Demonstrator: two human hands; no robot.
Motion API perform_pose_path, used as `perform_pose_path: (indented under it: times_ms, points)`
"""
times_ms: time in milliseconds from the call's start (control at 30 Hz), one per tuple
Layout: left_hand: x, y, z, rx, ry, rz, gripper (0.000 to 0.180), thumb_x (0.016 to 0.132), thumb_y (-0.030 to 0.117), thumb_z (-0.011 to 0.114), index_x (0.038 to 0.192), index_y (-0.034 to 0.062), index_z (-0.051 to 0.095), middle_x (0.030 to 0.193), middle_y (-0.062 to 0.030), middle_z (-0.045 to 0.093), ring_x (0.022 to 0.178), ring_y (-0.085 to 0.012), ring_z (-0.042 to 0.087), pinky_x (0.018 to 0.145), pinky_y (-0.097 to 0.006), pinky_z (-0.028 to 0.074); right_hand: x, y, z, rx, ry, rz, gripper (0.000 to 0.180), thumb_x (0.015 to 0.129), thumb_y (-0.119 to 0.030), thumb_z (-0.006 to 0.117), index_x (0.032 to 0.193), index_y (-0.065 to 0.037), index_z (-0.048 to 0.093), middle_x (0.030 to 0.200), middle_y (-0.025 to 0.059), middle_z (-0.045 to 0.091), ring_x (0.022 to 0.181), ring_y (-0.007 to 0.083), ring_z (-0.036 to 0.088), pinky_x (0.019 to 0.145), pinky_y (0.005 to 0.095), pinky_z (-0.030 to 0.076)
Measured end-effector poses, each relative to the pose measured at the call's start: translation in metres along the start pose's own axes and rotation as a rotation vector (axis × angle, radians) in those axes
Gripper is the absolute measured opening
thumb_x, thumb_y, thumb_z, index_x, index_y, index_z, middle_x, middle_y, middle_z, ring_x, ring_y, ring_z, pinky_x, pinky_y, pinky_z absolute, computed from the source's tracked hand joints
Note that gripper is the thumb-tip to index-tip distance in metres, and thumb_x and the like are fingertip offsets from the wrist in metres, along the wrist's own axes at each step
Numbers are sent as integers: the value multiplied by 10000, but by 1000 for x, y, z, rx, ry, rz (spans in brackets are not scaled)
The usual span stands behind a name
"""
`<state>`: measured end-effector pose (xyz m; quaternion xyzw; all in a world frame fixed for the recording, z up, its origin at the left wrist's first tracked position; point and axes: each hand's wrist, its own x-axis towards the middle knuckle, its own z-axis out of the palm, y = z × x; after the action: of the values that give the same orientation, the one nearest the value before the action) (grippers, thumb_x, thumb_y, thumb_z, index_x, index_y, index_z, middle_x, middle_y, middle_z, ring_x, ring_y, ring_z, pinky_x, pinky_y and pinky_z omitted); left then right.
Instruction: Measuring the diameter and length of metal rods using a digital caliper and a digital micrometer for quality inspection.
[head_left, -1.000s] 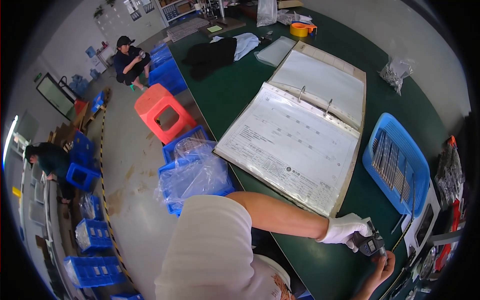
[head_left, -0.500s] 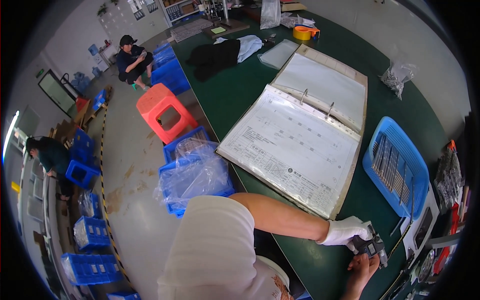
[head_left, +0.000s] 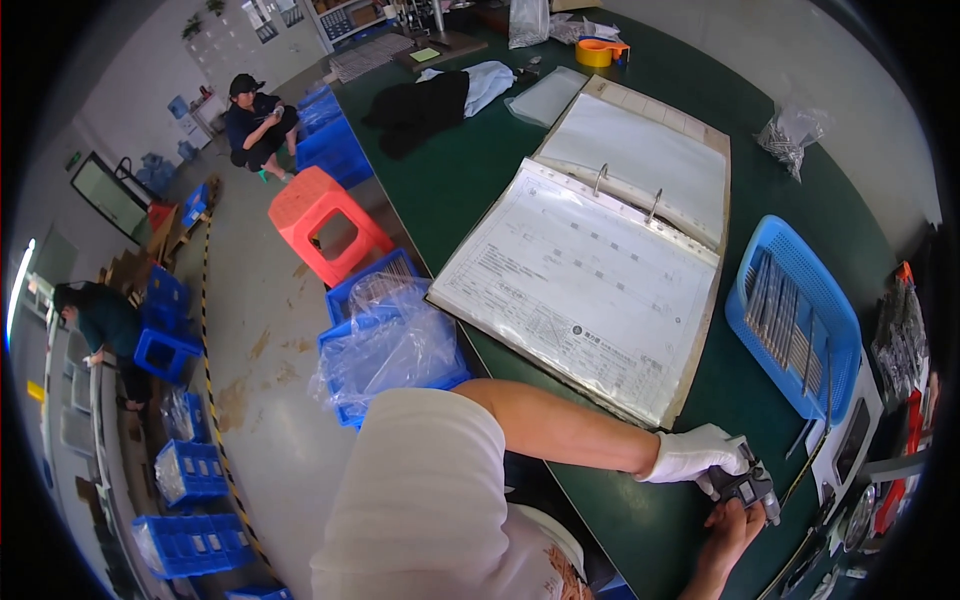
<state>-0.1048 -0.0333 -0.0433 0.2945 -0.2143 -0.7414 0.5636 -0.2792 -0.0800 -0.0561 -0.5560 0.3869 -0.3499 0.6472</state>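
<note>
My gloved left hand (head_left: 697, 455) grips a small dark gauge (head_left: 748, 487) near the green table's (head_left: 640, 520) front edge; my bare right hand (head_left: 733, 525) cups it from below, beside the open binder (head_left: 590, 270).

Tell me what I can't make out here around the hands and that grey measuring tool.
Head view only:
- Grey tool: small, near the rim, half covered by the gloved left hand; any readout and whatever it grips are hidden.
- Bare right hand: fingertips hidden under the tool.
- Metal parts in the blue tray: too small to tell their kind.
- Open binder: sheet details too small.
- Things at the right edge: bent and cut off.
</note>
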Motion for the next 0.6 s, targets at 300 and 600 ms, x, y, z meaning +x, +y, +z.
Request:
perform_pose_path:
  times_ms: [300, 600]
  points:
    - [1, 2, 0, 33, 12, -3, 170, 778, 163, 528, 882, 30, 554, 796, -53, 576, 714, -121, 541, 627, -248, 449, 3, 3, 0, 26, 27, 0, 342, 696, -158, 578, 941, 50, 459, 654, 64, 520, 476, 103, 462, 403, 196, 372]
    - [-1, 0, 0, 37, -10, 5, 173, 786, 156, 517, 901, 31, 550, 810, -53, 574, 725, -125, 540, 639, -257, 451, 3, -4, 5, 12, -6, -17, 222, 680, -120, 554, 839, 23, 495, 612, 47, 515, 456, 88, 447, 387, 175, 345]
